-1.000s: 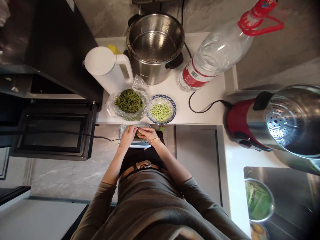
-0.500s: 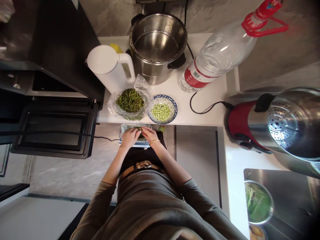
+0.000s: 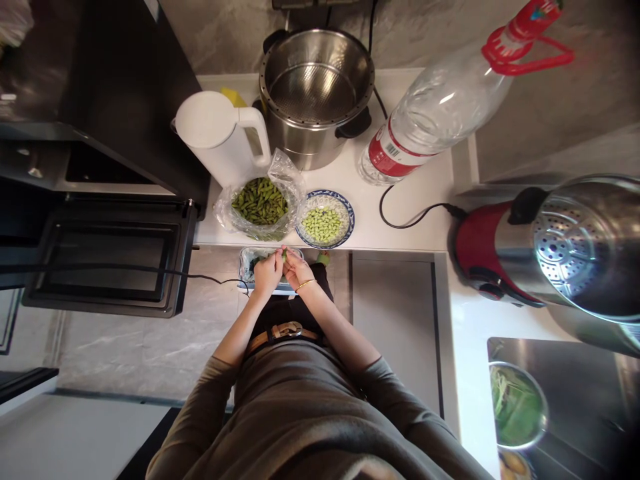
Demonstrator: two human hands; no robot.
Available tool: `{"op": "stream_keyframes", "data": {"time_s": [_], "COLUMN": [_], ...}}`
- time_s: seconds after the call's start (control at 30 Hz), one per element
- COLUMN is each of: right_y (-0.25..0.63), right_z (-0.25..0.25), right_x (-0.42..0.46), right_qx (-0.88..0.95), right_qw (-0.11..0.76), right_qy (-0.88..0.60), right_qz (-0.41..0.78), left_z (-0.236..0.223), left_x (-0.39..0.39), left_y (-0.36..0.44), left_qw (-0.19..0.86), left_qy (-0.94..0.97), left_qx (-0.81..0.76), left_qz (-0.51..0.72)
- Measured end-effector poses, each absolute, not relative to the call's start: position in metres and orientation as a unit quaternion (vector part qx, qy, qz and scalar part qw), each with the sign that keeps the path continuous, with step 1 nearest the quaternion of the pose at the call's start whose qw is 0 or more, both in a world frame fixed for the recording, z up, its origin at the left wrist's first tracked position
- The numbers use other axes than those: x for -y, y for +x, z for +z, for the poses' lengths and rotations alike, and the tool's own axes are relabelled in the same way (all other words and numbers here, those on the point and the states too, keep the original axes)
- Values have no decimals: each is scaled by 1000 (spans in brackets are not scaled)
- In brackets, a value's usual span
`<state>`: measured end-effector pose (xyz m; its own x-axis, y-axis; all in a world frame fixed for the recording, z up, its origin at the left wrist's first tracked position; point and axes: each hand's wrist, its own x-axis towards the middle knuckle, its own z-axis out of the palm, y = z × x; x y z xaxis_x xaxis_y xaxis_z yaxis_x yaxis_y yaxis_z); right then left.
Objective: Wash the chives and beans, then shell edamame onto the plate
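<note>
My left hand [image 3: 269,273] and my right hand [image 3: 297,268] meet above a lined bin [image 3: 245,266] below the counter's front edge. Between their fingertips they pinch a green soybean pod [image 3: 285,254], mostly covered by the fingers. A gold bangle circles my right wrist. On the counter just beyond, a clear plastic bag [image 3: 294,180] lies open with many green pods [image 3: 260,200] in it. To its right, a blue-rimmed plate [image 3: 349,231] carries shelled green beans [image 3: 323,224].
Behind the bag stand a white pitcher [image 3: 206,127] and a steel pot [image 3: 310,143]. A large water bottle [image 3: 425,107] leans at the back right. A red and steel cooker [image 3: 475,240] is at right, above a sink [image 3: 575,373]. An oven door [image 3: 107,260] hangs open at left.
My left hand has shifted slightly right and its fingers have curled closer to my right hand. A bit of green now shows at the fingertips. The plate and bag stay put.
</note>
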<state>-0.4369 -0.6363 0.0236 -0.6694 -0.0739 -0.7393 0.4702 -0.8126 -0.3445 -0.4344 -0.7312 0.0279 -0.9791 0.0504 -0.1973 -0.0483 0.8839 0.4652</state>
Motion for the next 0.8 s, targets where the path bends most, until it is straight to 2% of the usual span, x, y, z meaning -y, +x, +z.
{"op": "stream_keyframes", "data": {"time_s": [0.13,0.5,0.8], "right_y": [-438,-434,-441], "right_z": [32,35,26], "right_x": [637,640,625], "right_qx": [-268,-294,-282], "right_qw": [153,167,213], "right_qy": [357,243,282], "right_qz": [-882,-909,-892], "left_z": [33,39,46], "left_x": [730,736,749], "left_y": [-433,-437,-441], "left_qw": [88,43,52], "left_qy": [20,-8,64], "left_qx": [-974,-974,-975], "left_qz": [206,224,206]}}
